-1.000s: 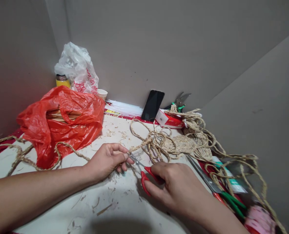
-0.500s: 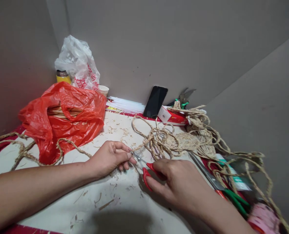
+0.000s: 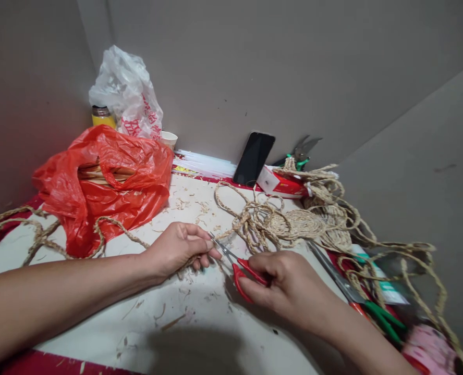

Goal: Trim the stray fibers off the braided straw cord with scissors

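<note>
My left hand [image 3: 184, 246] pinches a braided straw rope [image 3: 237, 228] near the middle of the table, with its fingers closed around it. The rope runs off to the right into a loose tangle and passes under my left arm to more rope on the left. My right hand [image 3: 284, 281] grips small scissors by their red handles [image 3: 244, 276]. The scissor blades [image 3: 220, 246] point up and left, with their tips at the rope beside my left fingertips. I cannot make out whether the blades touch the rope.
Straw scraps litter the white tabletop [image 3: 200, 317]. A red plastic bag [image 3: 137, 203] of straw sits left. A phone [image 3: 254, 159] leans on the back wall near pruning shears [image 3: 304, 151]. Coiled braid [image 3: 300, 225], large shears with green handles [image 3: 386, 319] and a pink item [image 3: 430, 350] lie right.
The scissor handles have spread wider apart, and the blades shifted slightly at the left fingertips. The view has moved a little; both hands keep their hold.
</note>
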A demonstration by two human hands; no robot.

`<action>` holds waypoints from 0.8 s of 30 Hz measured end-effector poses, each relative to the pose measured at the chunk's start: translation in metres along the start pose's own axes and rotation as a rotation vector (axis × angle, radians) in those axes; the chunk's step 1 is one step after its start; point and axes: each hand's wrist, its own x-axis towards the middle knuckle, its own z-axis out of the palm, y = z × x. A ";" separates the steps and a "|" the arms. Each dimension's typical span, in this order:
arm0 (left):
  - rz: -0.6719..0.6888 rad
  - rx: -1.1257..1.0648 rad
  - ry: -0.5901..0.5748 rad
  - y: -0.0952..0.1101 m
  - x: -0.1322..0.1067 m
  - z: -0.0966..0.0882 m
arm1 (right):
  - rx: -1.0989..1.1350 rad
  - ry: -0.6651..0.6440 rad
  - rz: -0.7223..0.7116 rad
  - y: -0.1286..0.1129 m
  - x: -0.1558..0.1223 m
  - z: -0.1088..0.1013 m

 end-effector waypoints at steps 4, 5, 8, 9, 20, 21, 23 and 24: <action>-0.008 -0.039 0.003 0.000 0.001 0.001 | 0.114 -0.034 0.007 0.005 0.001 0.000; -0.013 -0.048 0.007 0.000 0.001 0.001 | 0.136 -0.046 0.008 0.005 0.002 0.000; -0.023 -0.068 0.018 0.002 0.001 0.001 | 0.181 -0.066 0.013 0.005 0.002 -0.001; -0.019 -0.071 0.018 0.002 0.001 0.001 | 0.195 -0.058 0.019 0.005 0.002 -0.001; -0.026 -0.108 -0.022 0.003 0.002 0.000 | 0.771 0.185 0.170 0.000 0.011 -0.002; -0.027 -0.099 -0.035 0.003 0.002 0.000 | 0.837 0.192 0.191 0.002 0.012 -0.001; -0.032 -0.087 -0.057 0.003 0.002 0.000 | 0.964 0.205 0.231 0.004 0.012 0.002; -0.037 -0.083 -0.065 0.003 0.001 0.000 | 1.026 0.208 0.245 0.006 0.012 0.004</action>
